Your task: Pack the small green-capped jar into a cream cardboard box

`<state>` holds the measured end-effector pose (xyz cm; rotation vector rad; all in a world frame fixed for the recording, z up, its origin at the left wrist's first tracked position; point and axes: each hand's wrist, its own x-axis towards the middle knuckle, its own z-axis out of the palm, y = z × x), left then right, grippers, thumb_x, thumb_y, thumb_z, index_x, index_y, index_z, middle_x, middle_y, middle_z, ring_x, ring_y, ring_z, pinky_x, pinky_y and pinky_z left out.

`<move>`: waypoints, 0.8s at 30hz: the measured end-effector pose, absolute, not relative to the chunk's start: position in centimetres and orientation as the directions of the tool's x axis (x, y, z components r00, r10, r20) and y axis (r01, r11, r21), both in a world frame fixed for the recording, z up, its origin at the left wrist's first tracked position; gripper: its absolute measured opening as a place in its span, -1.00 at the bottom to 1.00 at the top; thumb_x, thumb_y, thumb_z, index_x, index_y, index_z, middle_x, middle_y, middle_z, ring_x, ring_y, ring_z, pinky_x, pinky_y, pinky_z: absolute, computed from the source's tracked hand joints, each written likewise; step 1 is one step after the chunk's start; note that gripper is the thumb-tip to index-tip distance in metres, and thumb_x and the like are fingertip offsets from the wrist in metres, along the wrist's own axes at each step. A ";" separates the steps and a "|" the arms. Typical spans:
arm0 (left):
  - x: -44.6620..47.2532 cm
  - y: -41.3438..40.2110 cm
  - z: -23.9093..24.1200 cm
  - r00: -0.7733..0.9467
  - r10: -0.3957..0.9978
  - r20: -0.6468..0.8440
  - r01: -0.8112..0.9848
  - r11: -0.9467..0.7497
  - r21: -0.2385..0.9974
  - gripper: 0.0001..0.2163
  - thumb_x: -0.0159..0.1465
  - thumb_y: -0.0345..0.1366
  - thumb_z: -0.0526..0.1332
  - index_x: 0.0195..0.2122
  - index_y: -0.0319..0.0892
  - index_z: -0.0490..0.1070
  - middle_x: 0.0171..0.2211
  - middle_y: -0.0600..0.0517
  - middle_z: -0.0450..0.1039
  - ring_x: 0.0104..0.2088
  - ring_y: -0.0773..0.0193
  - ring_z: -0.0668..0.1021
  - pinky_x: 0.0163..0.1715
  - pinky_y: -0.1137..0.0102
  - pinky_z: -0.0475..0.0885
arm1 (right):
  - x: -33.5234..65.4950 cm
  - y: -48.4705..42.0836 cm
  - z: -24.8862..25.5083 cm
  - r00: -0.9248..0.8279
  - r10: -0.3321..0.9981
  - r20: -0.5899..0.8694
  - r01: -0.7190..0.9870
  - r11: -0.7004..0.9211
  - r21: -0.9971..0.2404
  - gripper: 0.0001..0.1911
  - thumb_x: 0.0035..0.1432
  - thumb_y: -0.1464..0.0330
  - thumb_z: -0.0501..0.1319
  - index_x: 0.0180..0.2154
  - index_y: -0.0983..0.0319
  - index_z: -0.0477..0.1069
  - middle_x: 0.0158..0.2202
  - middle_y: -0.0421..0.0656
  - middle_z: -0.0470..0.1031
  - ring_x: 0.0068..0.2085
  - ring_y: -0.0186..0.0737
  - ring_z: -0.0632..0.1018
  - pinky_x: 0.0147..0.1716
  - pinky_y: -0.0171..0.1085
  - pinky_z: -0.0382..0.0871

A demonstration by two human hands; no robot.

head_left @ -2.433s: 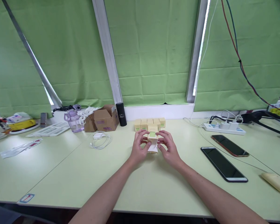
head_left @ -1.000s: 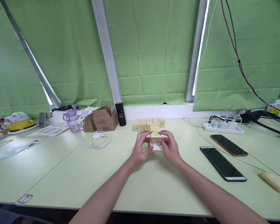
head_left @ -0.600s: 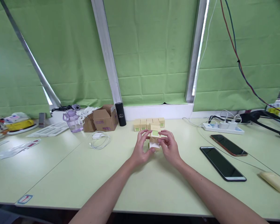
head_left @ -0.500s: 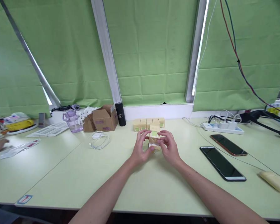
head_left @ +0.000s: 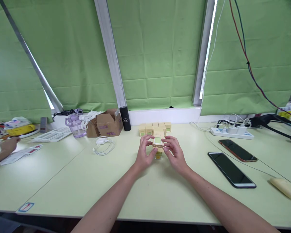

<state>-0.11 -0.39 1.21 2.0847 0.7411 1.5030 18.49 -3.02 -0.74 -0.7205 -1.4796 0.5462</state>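
Both my hands hold one small cream box with a green label (head_left: 158, 142) just above the pale green table (head_left: 63, 181). My left hand (head_left: 143, 152) pinches its left side with thumb and fingers. My right hand (head_left: 175, 152) pinches its right side. The box's lower end, near the table, looks yellowish and is partly hidden by my thumbs. Right behind it a row of several alike cream boxes (head_left: 155, 128) stands at the window sill.
Brown cartons (head_left: 106, 123), a black cylinder (head_left: 125, 118), a purple bottle (head_left: 74, 125) and a white cable (head_left: 103, 145) lie at the left. Two phones (head_left: 231, 170) (head_left: 237, 150), a power strip (head_left: 232, 132) and a cream case (head_left: 285, 189) are on the right. Another person's hand (head_left: 8, 144) reaches in at far left.
The white flap hanging below the held box is no longer visible; the box now looks closed. Another person's hand has come in at the far left edge.
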 end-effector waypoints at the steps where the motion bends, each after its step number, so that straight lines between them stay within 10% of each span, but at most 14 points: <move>1: -0.1 -0.4 1.2 0.255 0.665 0.702 0.155 -0.745 0.649 -0.62 0.43 -0.03 0.24 0.19 -0.02 0.33 0.18 -0.13 0.27 0.06 0.05 0.52 0.09 0.12 0.42 | 18.5 -3.1 -0.7 0.034 0.722 0.691 0.101 0.686 -0.721 -0.67 0.42 0.09 0.22 0.12 0.03 0.51 0.22 0.01 0.30 0.02 -0.08 0.61 0.05 0.02 0.61; 24: -0.1 -0.2 1.2 0.206 0.651 0.730 0.164 -0.759 0.630 -0.71 0.45 -0.09 0.22 0.13 -0.04 0.36 0.12 -0.11 0.34 0.08 0.06 0.51 0.08 0.17 0.45 | 18.3 -3.4 -0.5 -0.006 0.690 0.724 0.088 0.721 -0.687 -0.68 0.40 0.15 0.25 0.12 0.04 0.52 0.19 0.03 0.32 0.28 0.08 0.45 -0.01 -0.03 0.62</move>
